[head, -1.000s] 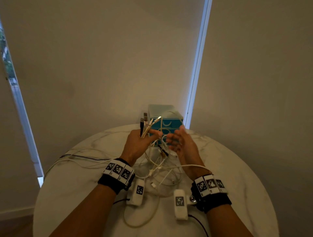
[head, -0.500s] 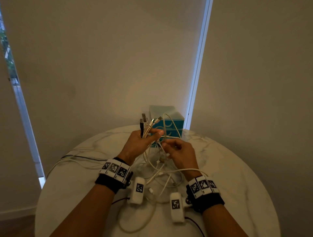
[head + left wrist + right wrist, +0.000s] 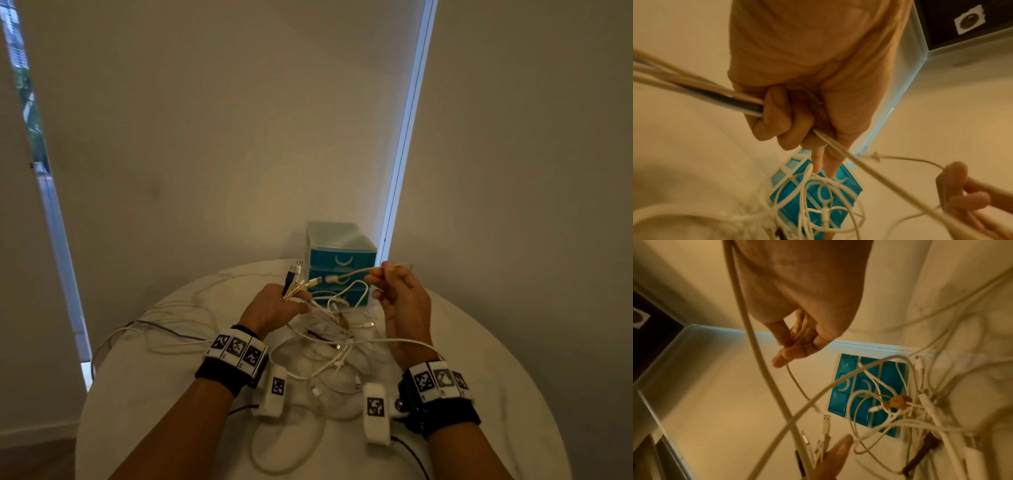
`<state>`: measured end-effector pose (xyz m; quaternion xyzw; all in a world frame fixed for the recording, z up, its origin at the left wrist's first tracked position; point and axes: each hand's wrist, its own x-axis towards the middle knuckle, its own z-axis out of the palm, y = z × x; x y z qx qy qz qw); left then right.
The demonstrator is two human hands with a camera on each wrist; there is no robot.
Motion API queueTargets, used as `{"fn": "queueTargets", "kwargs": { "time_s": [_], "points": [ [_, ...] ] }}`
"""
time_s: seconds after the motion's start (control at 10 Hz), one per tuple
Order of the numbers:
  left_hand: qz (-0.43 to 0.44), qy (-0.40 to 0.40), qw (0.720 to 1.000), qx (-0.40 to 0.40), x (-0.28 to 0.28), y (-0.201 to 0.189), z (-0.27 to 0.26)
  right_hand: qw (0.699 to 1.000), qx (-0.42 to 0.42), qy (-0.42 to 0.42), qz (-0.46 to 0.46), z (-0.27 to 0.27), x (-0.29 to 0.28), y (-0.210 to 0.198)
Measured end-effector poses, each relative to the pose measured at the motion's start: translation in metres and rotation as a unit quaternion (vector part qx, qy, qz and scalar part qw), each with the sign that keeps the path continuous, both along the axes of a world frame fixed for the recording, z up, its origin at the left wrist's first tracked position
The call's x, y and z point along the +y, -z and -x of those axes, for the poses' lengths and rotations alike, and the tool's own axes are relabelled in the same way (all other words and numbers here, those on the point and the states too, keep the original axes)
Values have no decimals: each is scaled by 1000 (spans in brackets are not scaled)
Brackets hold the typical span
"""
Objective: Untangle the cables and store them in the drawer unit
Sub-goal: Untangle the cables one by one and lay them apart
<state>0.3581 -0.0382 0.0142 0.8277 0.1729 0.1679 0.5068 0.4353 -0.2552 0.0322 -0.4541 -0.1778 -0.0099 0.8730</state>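
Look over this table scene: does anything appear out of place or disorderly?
Yes. The white cables lie knotted in a heap on the table before the closed drawer unit. The left hand grips several plug ends; the right hand pinches one strand.

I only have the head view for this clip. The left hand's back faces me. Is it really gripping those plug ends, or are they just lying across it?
Observer: It is gripping them. In the left wrist view, the left hand has its fingers curled round the cable bundle, which has one dark cable among the pale ones.
Operator: And the strand in the right hand?
Observer: The right wrist view shows the right hand pinching a thin cable between thumb and fingers.
Operator: What is the yellowish speck in the tangle?
Observer: In the right wrist view it is a small orange fastener gathering white cables, seen against the drawer unit.
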Motion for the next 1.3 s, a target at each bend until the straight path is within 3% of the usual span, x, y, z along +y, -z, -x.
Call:
{"fn": "queueTargets", "kwargs": {
  "time_s": [0.1,0.2,0.3,0.4,0.5,0.6,0.7,0.8,0.9,1.0,1.1,1.2,1.3],
  "points": [
    [72,-41,995,-49,0,-11,2,999,24,22,-15,-5,-1,-2],
    [233,-48,958,-162,13,-28,5,994,30,96,-32,-8,-5,-10],
    [402,4,871,-283,31,-41,17,978,6,203,-54,-10,-12,-18],
    [465,36,792,-395,48,-61,34,951,-12,292,-96,-8,-14,-42],
    [452,17,751,-481,55,-80,49,927,-21,351,-133,-9,-2,-76],
    [428,-8,726,-538,57,-93,60,941,-55,328,-63,-20,52,-100],
    [403,-39,712,-574,63,-102,71,832,-342,-3,437,-5,114,-100],
    [348,-70,728,-586,69,-110,80,624,-330,-190,682,13,128,-74],
    [271,-111,793,-535,67,-107,81,711,-281,-212,609,13,108,-42],
    [160,-119,894,-402,60,-97,69,822,-218,-167,498,10,80,-33],
    [16,-60,970,-234,51,-83,53,904,-205,-69,368,18,53,-53],
    [-141,7,983,-115,42,-70,40,916,-189,-41,351,28,47,-72],
    [-205,73,974,-60,27,-66,34,884,-167,-65,432,39,60,-73]
  ]
}}
